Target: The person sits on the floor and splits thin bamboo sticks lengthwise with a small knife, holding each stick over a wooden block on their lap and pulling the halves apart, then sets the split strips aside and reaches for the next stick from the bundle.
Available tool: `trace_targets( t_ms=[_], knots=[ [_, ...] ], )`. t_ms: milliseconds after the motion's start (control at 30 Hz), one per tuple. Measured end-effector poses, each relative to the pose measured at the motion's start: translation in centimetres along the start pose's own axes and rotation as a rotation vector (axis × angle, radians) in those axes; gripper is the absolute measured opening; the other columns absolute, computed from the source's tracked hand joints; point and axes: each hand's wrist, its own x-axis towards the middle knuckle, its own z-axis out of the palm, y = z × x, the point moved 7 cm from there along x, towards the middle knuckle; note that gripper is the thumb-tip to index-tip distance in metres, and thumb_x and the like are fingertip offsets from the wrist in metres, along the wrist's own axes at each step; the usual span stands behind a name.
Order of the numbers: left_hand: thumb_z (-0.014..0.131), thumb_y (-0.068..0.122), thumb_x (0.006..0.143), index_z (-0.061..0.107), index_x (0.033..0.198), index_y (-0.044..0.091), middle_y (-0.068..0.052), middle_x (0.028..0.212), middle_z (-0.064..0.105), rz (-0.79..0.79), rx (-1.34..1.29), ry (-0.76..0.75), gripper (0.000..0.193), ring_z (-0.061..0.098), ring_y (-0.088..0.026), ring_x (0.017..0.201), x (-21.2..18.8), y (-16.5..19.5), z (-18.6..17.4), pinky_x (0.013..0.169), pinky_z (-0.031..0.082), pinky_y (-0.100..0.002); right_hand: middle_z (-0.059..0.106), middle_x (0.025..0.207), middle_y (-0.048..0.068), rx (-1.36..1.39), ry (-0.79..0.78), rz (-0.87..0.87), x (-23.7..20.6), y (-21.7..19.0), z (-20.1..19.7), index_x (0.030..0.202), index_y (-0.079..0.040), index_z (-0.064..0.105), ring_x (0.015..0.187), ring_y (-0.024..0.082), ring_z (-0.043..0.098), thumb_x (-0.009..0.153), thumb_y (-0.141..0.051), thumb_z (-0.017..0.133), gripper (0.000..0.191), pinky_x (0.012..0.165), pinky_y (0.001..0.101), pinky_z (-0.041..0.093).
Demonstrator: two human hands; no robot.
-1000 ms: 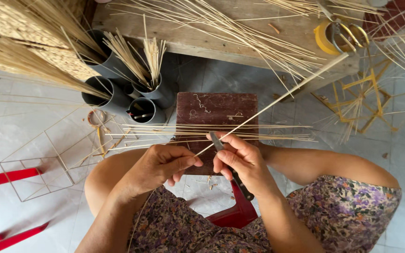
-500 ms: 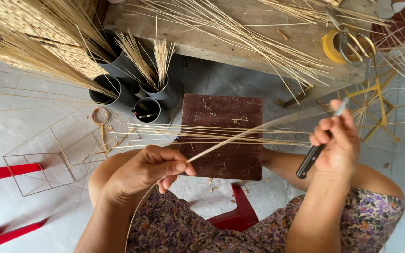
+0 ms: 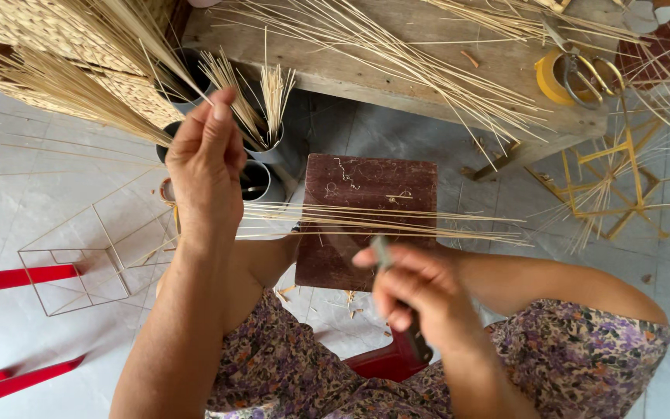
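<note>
Left hand (image 3: 205,167) is reaching toward the upper left of the frame, fingers pinched together at the tips, up by the dark cylindrical pots (image 3: 261,159) that are standing full of thin pale bamboo slivers (image 3: 273,89). Whether a sliver is actually sitting in the pinch I cannot tell; nothing clear is showing between the fingertips.

Right hand (image 3: 416,299) is sitting low centre, closed around a small knife with a dark handle (image 3: 416,345), the grey blade poking up past the thumb.

More long pale slivers (image 3: 366,221) are lying crosswise over the dark brown wooden block (image 3: 366,194) at mid-frame, above the knife hand.

Handling judgement: the slivers are looking very light, springy along their length, and likely to snap or split if bent sharply. A grip near one end, between thumb and fingertips, should be suiting them; edges may be splintery. The knife is wanting a firm grip on the handle only.
</note>
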Motion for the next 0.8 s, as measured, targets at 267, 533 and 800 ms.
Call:
trace_targets(
  t_ms=[267, 533, 800],
  knots=[
    [0.072, 0.016, 0.103, 0.073, 0.111, 0.001, -0.008, 0.097, 0.073, -0.1, -0.061, -0.093, 0.017, 0.065, -0.009, 0.079, -7.0, -3.1, 4.0, 0.068, 0.052, -0.025, 0.07, 0.079, 0.007, -0.214, 0.148, 0.014, 2.4, 0.1, 0.8, 0.156, -0.006, 0.041, 0.056, 0.008, 0.055, 0.103, -0.012, 0.055, 0.055, 0.05, 0.0225, 0.047],
    [0.07, 0.02, 0.096, 0.075, 0.116, 0.003, -0.007, 0.096, 0.077, -0.559, 0.007, -0.088, 0.027, 0.068, -0.011, 0.073, -12.0, -7.8, 5.4, 0.065, 0.053, -0.024, 0.064, 0.078, 0.006, -0.09, 0.35, -0.062, 3.0, 0.4, -2.3, 0.153, -0.004, 0.049, 0.058, 0.008, 0.051, 0.105, -0.012, 0.055, 0.049, 0.055, 0.0218, 0.044],
    [0.065, 0.018, 0.102, 0.075, 0.115, 0.004, -0.009, 0.098, 0.078, -0.221, 0.418, -0.505, 0.021, 0.073, -0.017, 0.082, -11.9, -2.1, 9.1, 0.074, 0.06, -0.031, 0.062, 0.079, 0.005, 0.092, 0.383, -0.112, 2.8, -0.1, -4.3, 0.145, -0.002, 0.057, 0.061, 0.009, 0.051, 0.105, -0.013, 0.059, 0.042, 0.055, 0.0215, 0.043]
  ],
)
